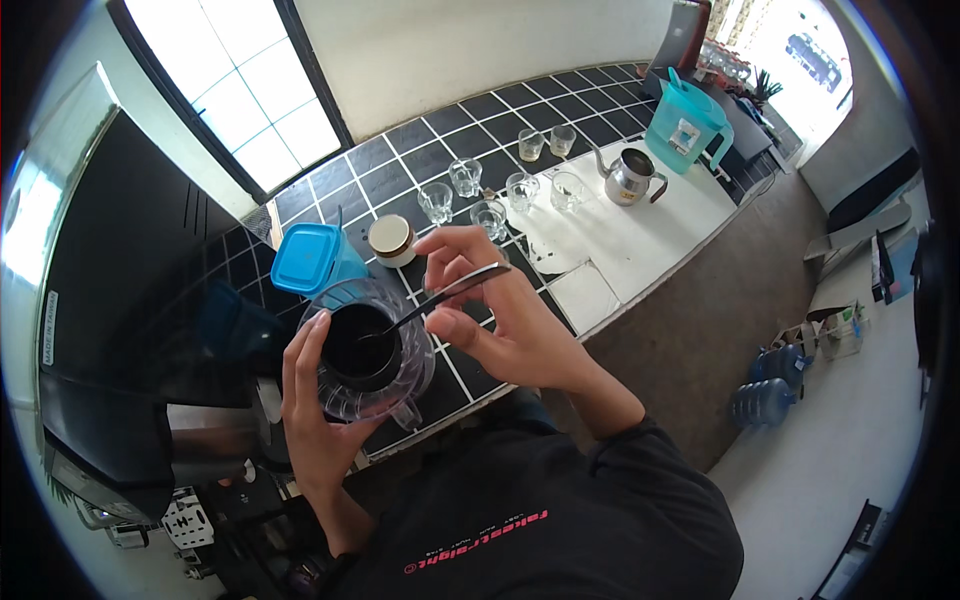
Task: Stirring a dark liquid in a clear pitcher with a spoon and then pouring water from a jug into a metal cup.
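Observation:
My left hand [319,397] grips the side of a clear ribbed pitcher [416,367], its fingertips up at the rim. Inside it shows a round dark interior [352,356]; whether that is a liquid or a darker inner vessel cannot be told. A metal spoon [450,290] leans out of it, its lower end in the dark. Around the spoon's handle my right hand [487,300] is spread, thumb below and fingers above, without a visible grip on it. Just beyond the pitcher stand a blue-lidded plastic container [307,259] and a jar with a pale lid [391,238].
Several clear glasses [465,178] stand on the black-tiled counter [442,120]. Farther right are a metal kettle [628,180] and a turquoise pitcher [682,127] on a white surface [645,240]. A large black glossy appliance [135,225] borders the left side. Blue water bottles [761,401] are beyond the floor.

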Demonstrator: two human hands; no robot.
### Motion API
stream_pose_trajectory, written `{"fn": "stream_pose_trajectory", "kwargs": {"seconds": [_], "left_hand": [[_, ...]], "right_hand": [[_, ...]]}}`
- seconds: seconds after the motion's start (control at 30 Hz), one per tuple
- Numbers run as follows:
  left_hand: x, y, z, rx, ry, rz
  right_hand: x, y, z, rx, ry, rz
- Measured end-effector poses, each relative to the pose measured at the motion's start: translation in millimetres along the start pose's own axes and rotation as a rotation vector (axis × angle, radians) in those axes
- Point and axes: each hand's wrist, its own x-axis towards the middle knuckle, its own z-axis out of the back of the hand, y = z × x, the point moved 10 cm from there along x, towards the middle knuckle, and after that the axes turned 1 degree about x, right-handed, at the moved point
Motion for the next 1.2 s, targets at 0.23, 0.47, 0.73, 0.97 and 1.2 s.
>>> {"fn": "stream_pose_trajectory", "kwargs": {"seconds": [0.23,0.47,0.73,0.97,1.2], "left_hand": [[9,-4,6,0.073,0.130,0.083],[4,-9,9,0.099,0.132,0.089],[-40,-2,53,0.162,-0.010,0.107],[-121,-45,88,0.238,-0.674,-0.333],[-57,-127,-62,-0.161,-0.223,-0.467]], "right_hand": [[-2,-18,-12,0.140,0.168,-0.094],[-1,-23,-23,0.160,0.303,-0.156],[-10,-21,-18,0.201,0.302,-0.133],[-27,-45,36,0.198,0.086,-0.169],[-81,-55,150,0.161,-0.133,-0.241]]}}
